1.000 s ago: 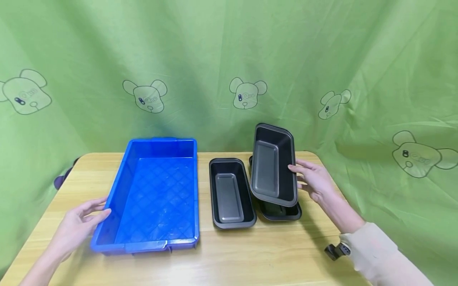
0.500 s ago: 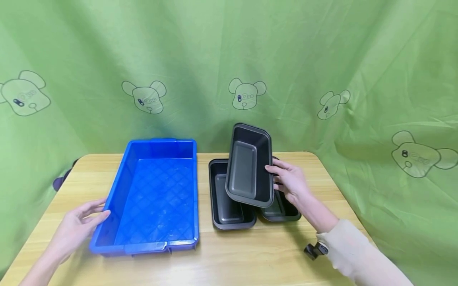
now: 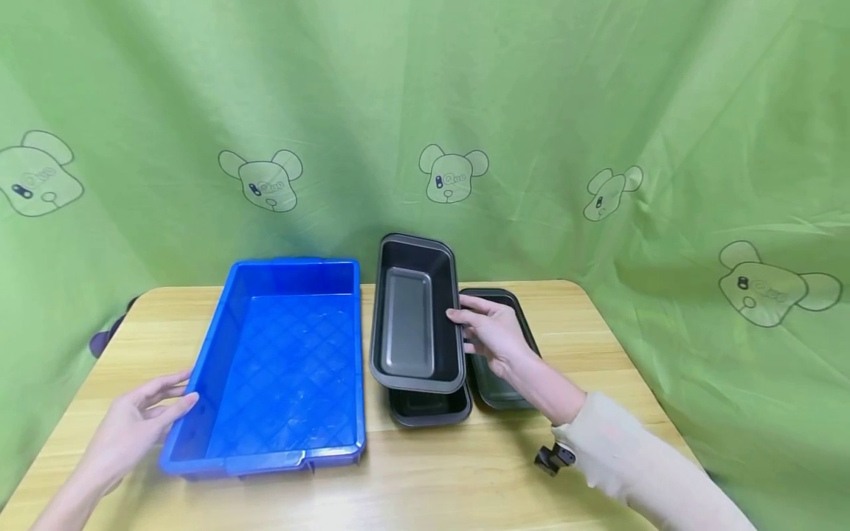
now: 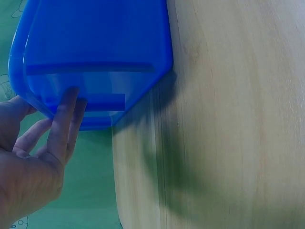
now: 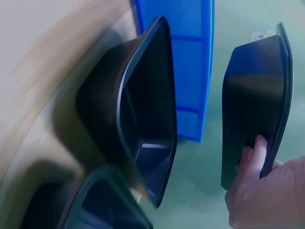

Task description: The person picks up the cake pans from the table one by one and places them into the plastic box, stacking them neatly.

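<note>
My right hand (image 3: 494, 332) pinches the right long rim of a dark grey loaf pan (image 3: 408, 324), thumb inside and fingers on the outer wall. In the right wrist view that held pan (image 5: 255, 81) hangs apart from another loaf pan (image 5: 102, 105) standing on the table. This second pan (image 3: 432, 413) is mostly covered by the held one in the head view. At the left, my left hand (image 3: 136, 428) grips the side wall of a blue plastic bin (image 3: 285, 369), thumb over the rim. The left wrist view shows its fingers (image 4: 62, 124) against the bin's outer wall.
A third loaf pan (image 3: 501, 383) lies on the wooden table (image 3: 425, 487) to the right, partly behind my right hand and forearm. Green cloth (image 3: 358, 110) with printed bear heads hangs behind the table and down its sides.
My right hand has carried the loaf pan leftward, from above the right pan to above the middle one. The left hand keeps its grip on the blue bin.
</note>
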Available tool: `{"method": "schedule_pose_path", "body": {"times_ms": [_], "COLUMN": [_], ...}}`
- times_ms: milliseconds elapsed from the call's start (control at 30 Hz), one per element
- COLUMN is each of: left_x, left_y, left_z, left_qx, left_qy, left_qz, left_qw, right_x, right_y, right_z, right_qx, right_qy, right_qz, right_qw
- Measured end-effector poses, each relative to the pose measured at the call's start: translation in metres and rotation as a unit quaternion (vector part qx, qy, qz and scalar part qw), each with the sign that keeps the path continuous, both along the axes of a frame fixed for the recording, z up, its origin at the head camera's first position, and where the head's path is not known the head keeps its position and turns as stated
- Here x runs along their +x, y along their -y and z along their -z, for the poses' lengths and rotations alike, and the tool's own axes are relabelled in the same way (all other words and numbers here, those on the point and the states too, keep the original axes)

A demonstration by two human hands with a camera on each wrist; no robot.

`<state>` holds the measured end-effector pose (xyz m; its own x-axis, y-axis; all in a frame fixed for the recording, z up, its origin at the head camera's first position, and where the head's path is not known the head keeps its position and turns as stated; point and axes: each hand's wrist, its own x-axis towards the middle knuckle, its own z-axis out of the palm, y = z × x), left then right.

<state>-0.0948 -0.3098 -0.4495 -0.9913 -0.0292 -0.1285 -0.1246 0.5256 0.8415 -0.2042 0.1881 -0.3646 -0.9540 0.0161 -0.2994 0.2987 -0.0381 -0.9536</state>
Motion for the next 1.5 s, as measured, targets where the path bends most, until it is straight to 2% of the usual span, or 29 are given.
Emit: {"method": "schedule_pose_path", "body": {"times_ms": [200, 467, 900, 1233, 1500], "left_x": [-0.001, 0.001, 0.001, 0.001, 0.002], "left_y": [-0.001, -0.002, -0.004, -0.003, -0.002], "left_z": [-0.001, 0.0, -0.001, 0.003, 0.004], "left_qx": [0.002, 0.012, 0.018, 0.026, 0.024], "left_qy": [0.001, -0.002, -0.005, -0.025, -0.013], "left_qz": [0.003, -0.001, 0.0, -0.011, -0.004], "left_qw": [1.0, 0.9999, 0.9998, 0.9993, 0.9996], "right_x": [0.0, -0.003, -0.009, -0.011, -0.007], "right_y": [0.025, 0.057, 0.1, 0.128, 0.149], "right_z": [0.001, 0.002, 0.005, 0.013, 0.022], "right_qx": [0.0, 0.003, -0.022, -0.032, -0.02], "right_qy": [0.001, 0.003, -0.002, 0.002, 0.003], "right_qz": [-0.001, -0.026, -0.051, -0.064, -0.074], "right_qw": [1.0, 1.0, 0.998, 0.997, 0.997]}}
